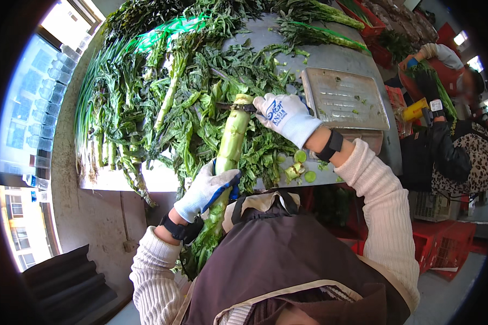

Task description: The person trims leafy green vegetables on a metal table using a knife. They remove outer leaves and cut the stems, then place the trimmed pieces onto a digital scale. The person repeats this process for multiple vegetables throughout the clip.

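My left hand [211,189], in a white and blue work glove, is closed around a thick pale-green celtuce stem [231,140]. The leafy end of the stem points down towards my apron. My right hand [284,115], gloved alike, grips a knife, its handle hidden in the fingers. The dark narrow blade [250,108] lies across the stem just below its far butt end. From this view I cannot tell how deep the blade sits. Below my right hand, round green slices [300,156] and a cut stem chunk [294,171] lie near the table edge.
Loose celtuce leaves [195,109] are heaped over the metal table [260,32]. Scallions [93,93] and green plastic ties [171,32] lie left. At right rests a steel tray [345,97]. Beyond are red crates [443,245] and a person [451,61] handling greens.
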